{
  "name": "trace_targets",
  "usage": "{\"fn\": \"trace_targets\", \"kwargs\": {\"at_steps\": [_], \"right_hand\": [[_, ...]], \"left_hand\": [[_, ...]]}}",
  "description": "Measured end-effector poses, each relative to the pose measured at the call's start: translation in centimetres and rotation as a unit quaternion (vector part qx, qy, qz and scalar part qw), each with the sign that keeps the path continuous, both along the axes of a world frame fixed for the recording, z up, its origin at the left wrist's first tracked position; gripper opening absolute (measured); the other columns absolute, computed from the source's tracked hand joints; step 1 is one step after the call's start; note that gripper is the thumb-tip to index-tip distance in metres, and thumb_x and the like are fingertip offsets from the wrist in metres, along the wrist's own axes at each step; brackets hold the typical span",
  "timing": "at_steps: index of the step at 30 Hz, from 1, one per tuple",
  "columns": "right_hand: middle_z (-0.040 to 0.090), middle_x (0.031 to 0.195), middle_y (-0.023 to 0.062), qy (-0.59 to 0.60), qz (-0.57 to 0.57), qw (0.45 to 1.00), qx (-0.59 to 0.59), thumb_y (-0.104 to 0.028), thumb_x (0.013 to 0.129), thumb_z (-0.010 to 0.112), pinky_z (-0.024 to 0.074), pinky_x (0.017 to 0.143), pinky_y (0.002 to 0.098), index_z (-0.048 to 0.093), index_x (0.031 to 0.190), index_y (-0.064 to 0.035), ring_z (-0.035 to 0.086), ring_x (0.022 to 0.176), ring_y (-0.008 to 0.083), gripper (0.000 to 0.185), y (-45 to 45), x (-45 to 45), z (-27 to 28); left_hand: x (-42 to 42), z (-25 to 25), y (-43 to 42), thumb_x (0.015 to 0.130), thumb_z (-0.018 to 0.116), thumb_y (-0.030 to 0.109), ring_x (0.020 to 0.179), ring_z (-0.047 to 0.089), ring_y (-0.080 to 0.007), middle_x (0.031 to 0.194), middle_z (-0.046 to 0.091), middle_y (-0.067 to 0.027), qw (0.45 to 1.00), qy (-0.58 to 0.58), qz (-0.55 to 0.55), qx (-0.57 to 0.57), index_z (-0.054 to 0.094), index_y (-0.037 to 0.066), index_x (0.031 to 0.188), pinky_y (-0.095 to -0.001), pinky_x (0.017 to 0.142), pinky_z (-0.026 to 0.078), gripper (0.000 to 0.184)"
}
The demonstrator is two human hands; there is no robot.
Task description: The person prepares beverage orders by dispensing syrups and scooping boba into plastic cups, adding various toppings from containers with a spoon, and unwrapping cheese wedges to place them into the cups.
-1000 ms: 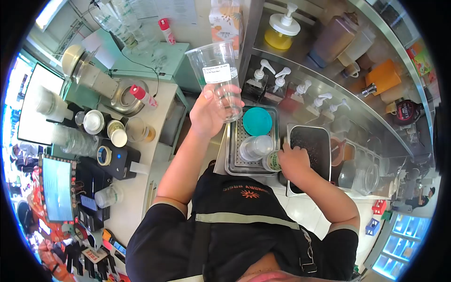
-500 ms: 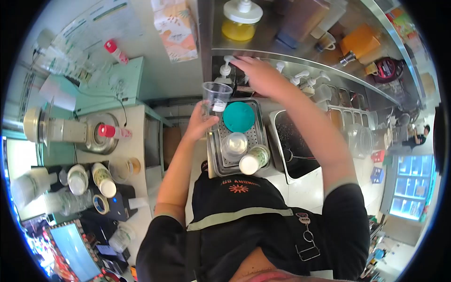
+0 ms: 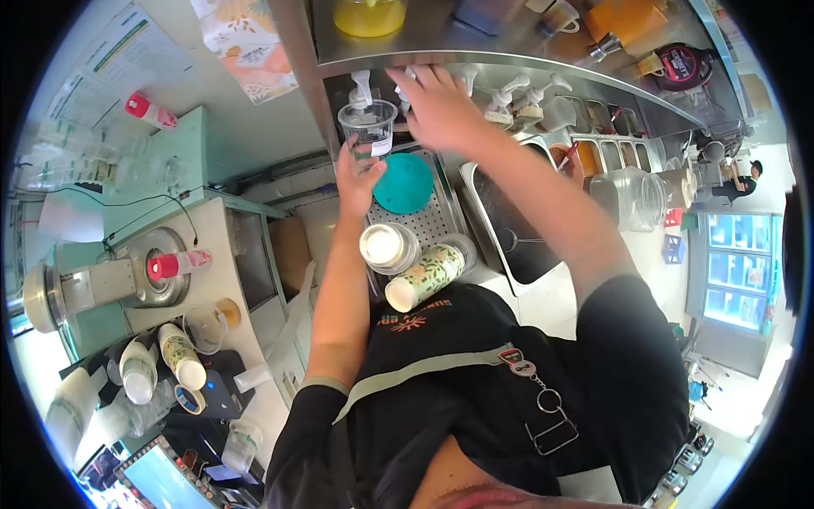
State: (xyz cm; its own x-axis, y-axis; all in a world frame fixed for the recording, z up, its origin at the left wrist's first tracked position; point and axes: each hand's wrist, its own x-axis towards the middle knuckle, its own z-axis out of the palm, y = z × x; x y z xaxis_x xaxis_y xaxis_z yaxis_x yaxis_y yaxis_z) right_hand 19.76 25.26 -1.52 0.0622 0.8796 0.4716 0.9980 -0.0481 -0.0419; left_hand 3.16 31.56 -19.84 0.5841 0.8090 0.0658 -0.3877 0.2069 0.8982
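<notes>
My left hand [image 3: 358, 180] is wrapped round a clear plastic cup [image 3: 368, 127] with a white label, held upright at the shelf edge. The white nozzle of a pump dispenser [image 3: 362, 88] is right above the cup's mouth. My right hand [image 3: 443, 110] reaches over the pump dispensers with its fingers spread, near a second white pump head [image 3: 405, 85]; its fingertips partly cover that pump. Below the cup lies a round teal lid [image 3: 403, 183] on the perforated metal tray [image 3: 437, 222]. A stack of clear cups [image 3: 390, 247] and a leaf-patterned paper cup stack [image 3: 428, 276] are nearer my body.
Right of the tray is a deep metal bin [image 3: 517, 222]. More pumps [image 3: 509, 92] stand to the right, under the metal shelf [image 3: 475, 42]. A large clear jar [image 3: 629, 200] is beyond the bin. Far right, another person [image 3: 740, 183] is visible.
The view has swung toward the pumps. My left hand has brought the raised cup down to the dispensers. My right hand has left the patterned cup by the tray and reached up to the pumps.
</notes>
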Motion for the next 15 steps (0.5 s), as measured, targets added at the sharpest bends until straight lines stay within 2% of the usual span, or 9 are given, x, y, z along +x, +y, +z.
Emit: {"fn": "trace_targets", "kwargs": {"at_steps": [1, 2, 3, 4, 6, 8, 9, 10, 15], "right_hand": [[0.062, 0.109, 0.0163, 0.082, 0.046, 0.994, -0.048, -0.011, 0.077, 0.067, 0.0440, 0.090, 0.0472, 0.057, 0.117, -0.0086, 0.057, 0.106, 0.0368, 0.041, -3.6, -1.4, 1.5], [0.062, 0.104, 0.0155, 0.167, 0.136, 0.968, -0.125, -0.011, 0.078, 0.067, 0.0451, 0.087, 0.0532, 0.058, 0.114, -0.0067, 0.060, 0.099, 0.0373, 0.038, -7.4, -2.1, 1.2], [0.063, 0.106, 0.0146, 0.239, 0.084, 0.914, -0.316, -0.012, 0.078, 0.068, 0.0455, 0.090, 0.0517, 0.061, 0.114, -0.0079, 0.060, 0.102, 0.0367, 0.036, -11.6, -4.1, 2.1], [0.060, 0.121, 0.0132, 0.276, 0.082, 0.875, -0.389, -0.013, 0.078, 0.070, 0.0461, 0.095, 0.0516, 0.059, 0.123, -0.0116, 0.057, 0.115, 0.0372, 0.046, -15.1, -5.2, -0.1], [0.052, 0.137, 0.0102, 0.145, 0.101, 0.911, -0.374, -0.014, 0.078, 0.073, 0.0452, 0.101, 0.0528, 0.054, 0.133, -0.0159, 0.047, 0.129, 0.0389, 0.058, -20.8, -7.1, -5.3], [0.048, 0.139, 0.0087, 0.159, 0.063, 0.910, -0.377, -0.014, 0.077, 0.074, 0.0452, 0.102, 0.0524, 0.051, 0.137, -0.0170, 0.044, 0.131, 0.0388, 0.065, -21.9, -7.3, -8.5], [0.045, 0.142, 0.0073, 0.170, 0.033, 0.909, -0.379, -0.014, 0.076, 0.075, 0.0451, 0.104, 0.0520, 0.048, 0.141, -0.0180, 0.041, 0.133, 0.0387, 0.071, -22.4, -7.5, -9.9], [0.045, 0.142, 0.0073, 0.176, 0.026, 0.910, -0.375, -0.014, 0.076, 0.075, 0.0451, 0.104, 0.0520, 0.048, 0.141, -0.0180, 0.041, 0.133, 0.0387, 0.071, -22.8, -7.2, -11.1], [0.050, 0.133, 0.0059, 0.214, 0.082, 0.938, -0.260, -0.014, 0.069, 0.077, 0.0459, 0.104, 0.0475, 0.050, 0.141, -0.0183, 0.045, 0.127, 0.0331, 0.077, -25.6, -7.3, -14.1]], "left_hand": [[0.2, -0.4, 0.0, 0.079, 0.082, 0.010, 0.103, 0.060, -0.0232, 0.123, 0.057, -0.0140, 1.000, 0.011, 0.008, 0.003, 0.032, -0.002, 0.149, -0.0351, 0.089, 0.052, 0.087], [0.3, -0.2, -0.3, 0.079, 0.082, 0.010, 0.103, 0.060, -0.0232, 0.123, 0.057, -0.0140, 1.000, 0.012, 0.008, -0.001, 0.032, -0.002, 0.149, -0.0351, 0.089, 0.052, 0.087], [0.3, 0.6, -0.6, 0.078, 0.082, 0.009, 0.105, 0.060, -0.0238, 0.123, 0.057, -0.0137, 1.000, -0.010, 0.011, -0.010, 0.032, -0.002, 0.148, -0.0354, 0.090, 0.052, 0.086], [0.4, 1.4, -0.8, 0.078, 0.082, 0.009, 0.107, 0.060, -0.0245, 0.124, 0.057, -0.0134, 0.999, -0.033, 0.015, -0.017, 0.033, -0.002, 0.148, -0.0358, 0.091, 0.052, 0.086], [0.4, 1.6, -1.3, 0.077, 0.082, 0.009, 0.110, 0.061, -0.0262, 0.124, 0.056, -0.0129, 0.999, -0.052, 0.007, -0.002, 0.034, -0.001, 0.148, -0.0367, 0.093, 0.051, 0.086], [0.6, 1.4, -1.2, 0.077, 0.082, 0.009, 0.110, 0.061, -0.0265, 0.125, 0.057, -0.0124, 0.999, -0.050, 0.008, -0.007, 0.034, -0.001, 0.148, -0.0373, 0.094, 0.051, 0.086], [0.6, 1.5, -1.5, 0.080, 0.079, 0.018, 0.110, 0.062, -0.0271, 0.128, 0.058, -0.0160, 0.999, -0.022, 0.012, 0.022, 0.033, -0.002, 0.148, -0.0398, 0.095, 0.050, 0.084], [0.8, 1.0, -1.6, 0.080, 0.079, 0.018, 0.110, 0.062, -0.0271, 0.128, 0.058, -0.0160, 0.999, -0.019, 0.003, 0.025, 0.033, -0.002, 0.148, -0.0398, 0.095, 0.050, 0.084], [-1.0, 1.3, -3.8, 0.077, 0.079, 0.023, 0.109, 0.062, -0.0308, 0.129, 0.057, -0.0160, 0.990, -0.049, -0.110, -0.078, 0.032, 0.002, 0.148, -0.0428, 0.086, 0.055, 0.087]]}}
